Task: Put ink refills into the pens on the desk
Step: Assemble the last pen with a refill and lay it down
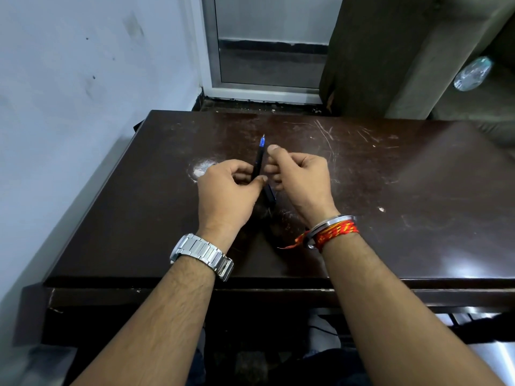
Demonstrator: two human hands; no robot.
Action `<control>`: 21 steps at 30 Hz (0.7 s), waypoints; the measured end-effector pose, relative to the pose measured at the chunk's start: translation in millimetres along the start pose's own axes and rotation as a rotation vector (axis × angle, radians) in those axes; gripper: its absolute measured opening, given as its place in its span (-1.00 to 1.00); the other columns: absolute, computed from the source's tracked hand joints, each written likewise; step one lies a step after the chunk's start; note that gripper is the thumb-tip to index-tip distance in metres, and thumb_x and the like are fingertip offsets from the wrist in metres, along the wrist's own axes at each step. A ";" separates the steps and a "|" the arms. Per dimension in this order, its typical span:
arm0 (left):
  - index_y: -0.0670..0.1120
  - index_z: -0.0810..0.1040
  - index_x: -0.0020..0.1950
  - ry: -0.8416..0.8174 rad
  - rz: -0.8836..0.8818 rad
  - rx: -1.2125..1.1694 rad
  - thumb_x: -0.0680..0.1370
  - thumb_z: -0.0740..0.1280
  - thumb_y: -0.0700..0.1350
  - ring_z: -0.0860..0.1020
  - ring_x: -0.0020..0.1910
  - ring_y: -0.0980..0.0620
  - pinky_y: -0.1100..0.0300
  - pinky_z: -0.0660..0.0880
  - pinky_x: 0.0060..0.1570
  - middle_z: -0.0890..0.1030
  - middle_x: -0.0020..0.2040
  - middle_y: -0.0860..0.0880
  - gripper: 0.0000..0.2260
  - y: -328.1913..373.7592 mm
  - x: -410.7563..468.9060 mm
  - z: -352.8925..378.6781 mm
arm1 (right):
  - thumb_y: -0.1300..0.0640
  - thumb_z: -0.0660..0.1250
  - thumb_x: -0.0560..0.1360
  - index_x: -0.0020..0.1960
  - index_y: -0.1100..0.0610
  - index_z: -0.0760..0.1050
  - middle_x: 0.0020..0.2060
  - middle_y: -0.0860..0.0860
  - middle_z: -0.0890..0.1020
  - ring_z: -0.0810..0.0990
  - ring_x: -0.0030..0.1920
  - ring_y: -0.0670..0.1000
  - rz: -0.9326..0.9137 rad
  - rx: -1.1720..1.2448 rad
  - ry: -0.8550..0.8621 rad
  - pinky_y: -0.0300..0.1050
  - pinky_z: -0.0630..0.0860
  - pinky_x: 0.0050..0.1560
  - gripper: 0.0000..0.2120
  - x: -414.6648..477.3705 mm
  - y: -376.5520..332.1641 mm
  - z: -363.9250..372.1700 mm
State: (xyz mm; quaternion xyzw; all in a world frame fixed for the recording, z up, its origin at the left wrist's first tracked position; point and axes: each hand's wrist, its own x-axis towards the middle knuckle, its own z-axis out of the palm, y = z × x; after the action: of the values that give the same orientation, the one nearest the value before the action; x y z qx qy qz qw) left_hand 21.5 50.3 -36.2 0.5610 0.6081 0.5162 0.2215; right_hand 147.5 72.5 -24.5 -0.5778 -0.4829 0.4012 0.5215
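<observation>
A dark pen (258, 158) with a blue front section and a metal tip points away from me, raised over the middle of the dark brown desk (390, 196). My left hand (227, 190) pinches its lower barrel between thumb and fingers. My right hand (299, 174) is curled just right of the pen, thumb up near the blue section; whether it touches the pen or holds something small is hidden. A dark object (269, 195), perhaps another pen part, shows below and between the hands.
A pale wall runs along the desk's left side. Behind the desk are a metal-framed door and a dark wooden cabinet; a plastic bottle (472, 73) lies at the far right. A white scuff mark (202, 168) sits left of my left hand.
</observation>
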 end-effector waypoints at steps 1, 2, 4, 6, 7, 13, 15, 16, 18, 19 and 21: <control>0.18 0.59 -0.31 0.010 -0.014 -0.006 0.36 0.60 -0.12 0.59 -0.37 0.38 0.54 0.40 -0.41 0.60 -0.40 0.23 -0.75 -1.0 0.3 -0.1 | -0.06 0.37 0.47 -0.30 0.14 0.67 -0.38 0.05 0.70 0.66 -0.32 0.01 -0.038 -0.168 0.030 0.01 0.62 -0.17 -0.68 0.7 1.5 -0.4; 0.15 0.61 -0.30 0.017 -0.031 -0.014 0.36 0.60 -0.13 0.59 -0.40 0.37 0.54 0.40 -0.43 0.60 -0.42 0.22 -0.77 -1.8 0.9 -0.1 | -0.03 0.34 0.47 -0.28 0.15 0.66 -0.37 0.05 0.69 0.66 -0.29 0.04 -0.102 -0.359 0.037 -0.02 0.61 -0.14 -0.70 -0.2 2.9 -0.3; 0.09 0.63 -0.26 0.020 -0.055 -0.018 0.36 0.59 -0.14 0.58 -0.44 0.37 0.54 0.40 -0.44 0.61 -0.42 0.20 -0.81 -3.6 1.3 -0.3 | 0.03 0.35 0.46 -0.24 0.18 0.64 -0.30 0.09 0.68 0.65 -0.20 0.10 -0.177 -0.659 -0.022 -0.14 0.52 -0.18 -0.76 -5.4 4.4 2.3; 0.06 0.65 -0.22 0.008 -0.060 -0.022 0.36 0.59 -0.16 0.58 -0.45 0.38 0.55 0.40 -0.44 0.61 -0.41 0.20 -0.83 -4.3 0.9 0.2 | 0.03 0.38 0.46 -0.24 0.17 0.58 -0.25 0.13 0.64 0.63 -0.17 0.16 -0.144 -0.783 -0.091 -0.18 0.42 -0.22 -0.79 -7.1 6.3 3.8; 0.06 0.65 -0.22 -0.001 -0.058 -0.028 0.36 0.59 -0.18 0.58 -0.44 0.38 0.54 0.41 -0.44 0.61 -0.41 0.20 -0.82 -4.2 0.7 0.2 | 0.03 0.39 0.46 -0.23 0.17 0.55 -0.22 0.15 0.63 0.62 -0.16 0.18 -0.132 -0.818 -0.114 -0.17 0.41 -0.22 -0.79 -6.7 7.8 3.9; 0.18 0.57 -0.30 -0.032 -0.054 -0.031 0.36 0.58 -0.15 0.61 -0.41 0.33 0.51 0.45 -0.39 0.61 -0.42 0.24 -0.73 -2.9 1.2 -1.5 | 0.11 0.41 0.42 -0.13 0.19 0.64 -0.29 -0.01 0.63 0.62 -0.19 0.02 -0.144 -0.645 -0.020 -0.26 0.43 -0.21 -0.86 -3.9 6.5 0.9; 0.20 0.59 -0.33 -0.059 -0.054 -0.026 0.36 0.57 -0.13 0.62 -0.38 0.32 0.50 0.45 -0.38 0.63 -0.42 0.28 -0.75 -2.7 1.1 -1.4 | 0.11 0.41 0.40 -0.03 0.10 0.67 -0.33 -0.15 0.60 0.61 -0.20 -0.12 -0.117 -0.450 0.060 -0.32 0.52 -0.16 -0.83 -2.0 2.1 0.2; 0.19 0.61 -0.33 -0.082 -0.056 -0.023 0.36 0.56 -0.13 0.63 -0.34 0.31 0.49 0.46 -0.36 0.64 -0.40 0.27 -0.76 -3.2 1.1 -1.4 | 0.11 0.41 0.40 0.01 0.06 0.66 -0.30 -0.16 0.62 0.64 -0.18 -0.14 -0.100 -0.346 0.081 -0.24 0.59 -0.09 -0.81 -0.6 1.1 0.6; 0.16 0.66 -0.28 -0.130 -0.063 -0.023 0.38 0.54 -0.13 0.64 -0.28 0.30 0.44 0.50 -0.29 0.67 -0.34 0.22 -0.82 -4.1 1.0 0.2 | 0.17 0.39 0.43 0.05 0.04 0.62 -0.22 -0.07 0.70 0.70 -0.16 -0.08 -0.069 -0.106 0.106 -0.05 0.67 -0.06 -0.80 1.8 -0.5 1.0; 0.12 0.70 -0.23 -0.150 -0.066 -0.022 0.39 0.53 -0.13 0.65 -0.26 0.29 0.41 0.52 -0.25 0.69 -0.31 0.19 -0.87 -5.1 1.1 0.7 | 0.20 0.39 0.45 0.07 0.06 0.61 -0.20 -0.02 0.72 0.72 -0.17 -0.05 -0.068 0.014 0.120 -0.06 0.67 -0.11 -0.79 2.6 -1.4 1.8; 0.04 0.75 -0.13 -0.193 -0.070 -0.017 0.40 0.53 -0.13 0.66 -0.22 0.25 0.33 0.57 -0.18 0.71 -0.26 0.14 -0.90 -5.7 1.2 2.1 | 0.28 0.38 0.48 0.08 0.09 0.59 -0.22 0.02 0.74 0.73 -0.20 -0.03 -0.092 0.218 0.137 -0.17 0.65 -0.20 -0.79 3.6 -3.2 2.5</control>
State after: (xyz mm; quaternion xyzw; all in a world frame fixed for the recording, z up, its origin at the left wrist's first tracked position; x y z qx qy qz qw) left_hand 20.4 53.1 -41.6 0.5847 0.5988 0.4569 0.3015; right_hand 145.4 76.5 -21.5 -0.5210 -0.4257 0.3867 0.6307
